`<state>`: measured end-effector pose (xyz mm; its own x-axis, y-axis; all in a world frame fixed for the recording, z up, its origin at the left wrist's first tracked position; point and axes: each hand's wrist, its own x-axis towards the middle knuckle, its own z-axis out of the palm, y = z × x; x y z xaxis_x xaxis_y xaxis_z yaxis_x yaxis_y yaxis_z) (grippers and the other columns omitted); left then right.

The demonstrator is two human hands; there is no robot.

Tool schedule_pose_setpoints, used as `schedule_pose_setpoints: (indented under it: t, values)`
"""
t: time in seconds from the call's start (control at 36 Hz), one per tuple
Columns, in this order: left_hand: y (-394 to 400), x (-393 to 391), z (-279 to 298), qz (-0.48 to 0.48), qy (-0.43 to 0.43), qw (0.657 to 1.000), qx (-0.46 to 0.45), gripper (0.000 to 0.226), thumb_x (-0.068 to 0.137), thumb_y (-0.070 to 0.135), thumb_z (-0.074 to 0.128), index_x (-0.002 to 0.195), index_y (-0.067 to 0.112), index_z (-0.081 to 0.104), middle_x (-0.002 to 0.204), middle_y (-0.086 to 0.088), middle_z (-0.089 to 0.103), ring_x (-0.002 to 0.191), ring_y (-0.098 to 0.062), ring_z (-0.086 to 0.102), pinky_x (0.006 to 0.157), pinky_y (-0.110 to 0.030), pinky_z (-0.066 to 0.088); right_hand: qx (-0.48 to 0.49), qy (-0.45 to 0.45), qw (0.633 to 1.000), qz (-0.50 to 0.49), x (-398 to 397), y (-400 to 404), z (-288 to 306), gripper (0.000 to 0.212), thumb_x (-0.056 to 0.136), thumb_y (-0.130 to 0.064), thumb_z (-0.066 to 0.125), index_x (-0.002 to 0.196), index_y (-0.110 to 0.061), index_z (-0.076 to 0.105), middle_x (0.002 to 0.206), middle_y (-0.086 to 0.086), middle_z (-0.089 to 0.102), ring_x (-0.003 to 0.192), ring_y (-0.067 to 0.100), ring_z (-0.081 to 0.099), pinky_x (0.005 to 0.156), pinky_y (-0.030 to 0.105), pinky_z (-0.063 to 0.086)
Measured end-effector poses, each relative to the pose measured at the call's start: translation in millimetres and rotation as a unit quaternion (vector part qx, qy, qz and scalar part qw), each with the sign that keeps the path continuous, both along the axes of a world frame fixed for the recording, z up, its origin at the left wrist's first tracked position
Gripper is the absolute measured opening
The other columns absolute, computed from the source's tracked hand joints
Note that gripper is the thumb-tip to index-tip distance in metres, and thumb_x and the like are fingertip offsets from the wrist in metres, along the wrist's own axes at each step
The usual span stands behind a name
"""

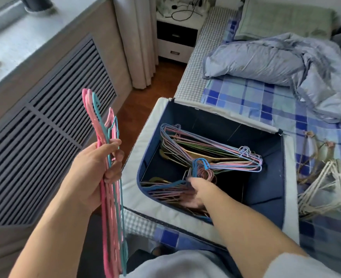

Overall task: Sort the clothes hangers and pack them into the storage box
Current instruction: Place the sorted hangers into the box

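Gripping pink hangers (107, 177) left hand (97, 167), right hand (193, 194) grasps hangers inside storage box (270, 197) beside white hangers (326, 187).

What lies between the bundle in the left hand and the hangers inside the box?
In the head view, only the storage box's pale padded rim separates the pink and teal hangers in the left hand from the pastel hangers inside.

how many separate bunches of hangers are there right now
4: one pink and teal bunch gripped in the left hand; two pastel bunches in the storage box, far and near; one whitish pile on the bed. More may be hidden.
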<state>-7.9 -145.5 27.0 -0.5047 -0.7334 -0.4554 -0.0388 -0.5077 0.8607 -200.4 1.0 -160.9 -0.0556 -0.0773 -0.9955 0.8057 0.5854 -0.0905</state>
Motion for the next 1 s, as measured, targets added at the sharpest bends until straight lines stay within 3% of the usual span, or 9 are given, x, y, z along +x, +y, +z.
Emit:
schedule_pose_setpoints:
  t: [0.11, 0.19, 0.25, 0.31, 0.39, 0.44, 0.58, 0.69, 1.0]
  values:
    - [2, 5, -1, -0.015, 0.01, 1.0, -0.003, 0.008, 0.102, 0.013, 0.053, 0.108, 0.008, 0.053, 0.066, -0.004, 0.051, 0.04, -0.01, 0.028, 0.037, -0.02, 0.022, 0.04, 0.191, 0.902, 0.386, -28, 41, -3, 0.052, 0.087, -0.065, 0.061, 0.086, -0.013, 0.056, 0.076, 0.004, 0.06, 0.061, 0.018, 0.056, 0.057, 0.026, 0.048]
    - [7, 3, 1, -0.005, 0.001, 1.0, -0.007, 0.006, 0.101, 0.014, 0.054, 0.102, 0.008, 0.055, 0.069, -0.004, 0.052, 0.039, -0.009, 0.028, 0.037, -0.019, 0.023, 0.091, 0.42, 0.673, 0.603, -63, 76, -9, 0.06, 0.078, -0.077, 0.056, 0.097, -0.019, 0.054, 0.111, 0.006, 0.063, 0.098, 0.028, 0.061, 0.073, 0.034, 0.049]
    - [12, -2, 1, 0.002, -0.005, 1.0, -0.007, 0.004, 0.101, 0.013, 0.055, 0.099, 0.01, 0.056, 0.069, -0.004, 0.053, 0.039, -0.009, 0.028, 0.037, -0.018, 0.023, 0.069, 0.419, 0.615, 0.664, -75, 97, -14, 0.076, 0.076, -0.076, 0.058, 0.128, -0.021, 0.049, 0.134, 0.007, 0.049, 0.122, 0.03, 0.047, 0.096, 0.043, 0.045]
    - [14, -5, 1, 0.003, -0.007, 1.0, -0.007, 0.004, 0.101, 0.013, 0.055, 0.1, 0.011, 0.057, 0.068, -0.004, 0.052, 0.039, -0.009, 0.028, 0.037, -0.019, 0.023, 0.029, 0.334, 0.641, 0.69, -76, 109, -21, 0.09, 0.077, -0.072, 0.061, 0.147, -0.02, 0.035, 0.144, 0.01, 0.041, 0.132, 0.033, 0.04, 0.104, 0.044, 0.041]
    - [17, -8, 1, -0.004, -0.005, 1.0, -0.01, 0.003, 0.101, 0.013, 0.055, 0.1, 0.01, 0.057, 0.068, -0.003, 0.052, 0.039, -0.009, 0.028, 0.036, -0.018, 0.024, -0.006, 0.315, 0.665, 0.677, -73, 116, -29, 0.046, 0.088, -0.058, 0.058, 0.114, -0.021, 0.048, 0.119, 0.012, 0.057, 0.111, 0.034, 0.058, 0.085, 0.038, 0.047]
    - [18, -9, 1, -0.016, 0.002, 1.0, -0.009, 0.004, 0.101, 0.012, 0.054, 0.099, 0.009, 0.056, 0.069, -0.003, 0.051, 0.038, -0.008, 0.029, 0.035, -0.017, 0.025, -0.001, 0.355, 0.644, 0.678, -72, 117, -27, 0.029, 0.096, -0.048, 0.051, 0.102, -0.019, 0.05, 0.115, 0.015, 0.061, 0.105, 0.037, 0.061, 0.078, 0.037, 0.045]
    - [19, -13, 0, -0.042, 0.023, 0.999, -0.005, 0.004, 0.1, 0.012, 0.053, 0.1, 0.008, 0.053, 0.073, -0.005, 0.05, 0.038, -0.008, 0.029, 0.034, -0.017, 0.027, 0.021, 0.422, 0.529, 0.736, -62, 115, -20, 0.027, 0.102, -0.023, 0.041, 0.121, -0.008, 0.054, 0.122, 0.017, 0.061, 0.11, 0.039, 0.06, 0.083, 0.042, 0.047]
    - [25, -17, 2, -0.037, 0.017, 0.999, -0.009, 0.003, 0.1, 0.01, 0.053, 0.1, 0.009, 0.055, 0.07, -0.004, 0.05, 0.038, -0.009, 0.028, 0.034, -0.017, 0.026, 0.03, 0.45, 0.512, 0.731, -54, 115, -19, 0.031, 0.097, -0.015, 0.04, 0.122, -0.008, 0.057, 0.122, 0.014, 0.06, 0.112, 0.036, 0.059, 0.088, 0.044, 0.049]
    - [22, -19, 1, -0.046, 0.007, 0.999, -0.006, 0.007, 0.101, 0.011, 0.051, 0.095, 0.012, 0.054, 0.069, -0.003, 0.05, 0.036, -0.007, 0.029, 0.033, -0.016, 0.025, -0.001, 0.433, 0.629, 0.645, -76, 120, -21, 0.006, 0.096, -0.021, 0.041, 0.098, -0.016, 0.04, 0.113, 0.022, 0.061, 0.1, 0.043, 0.06, 0.073, 0.041, 0.042]
